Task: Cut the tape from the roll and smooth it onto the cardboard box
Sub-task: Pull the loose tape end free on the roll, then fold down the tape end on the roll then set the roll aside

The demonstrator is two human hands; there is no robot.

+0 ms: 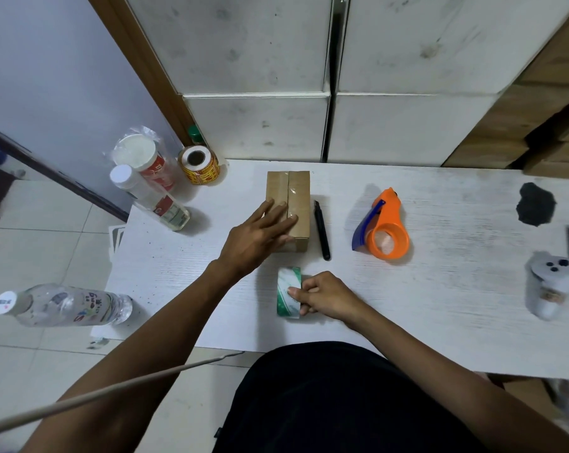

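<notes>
Watching cardboard box (297,204) sitting mid-table (440,308), clear tape strip running along its top seam. Left hand (255,235) lying flat on box top, fingers spread, gripping nothing. Right hand (322,297) pinching green-white tape roll (288,291) just nearer me than box, fingers clenched round it. Black pen (321,230) lying just right of box; orange tape dispenser (383,230) further right. Left of box: clear bottle (152,197), contents unreadable. Far left of box, plastic bottle (67,304) looking empty.
</notes>
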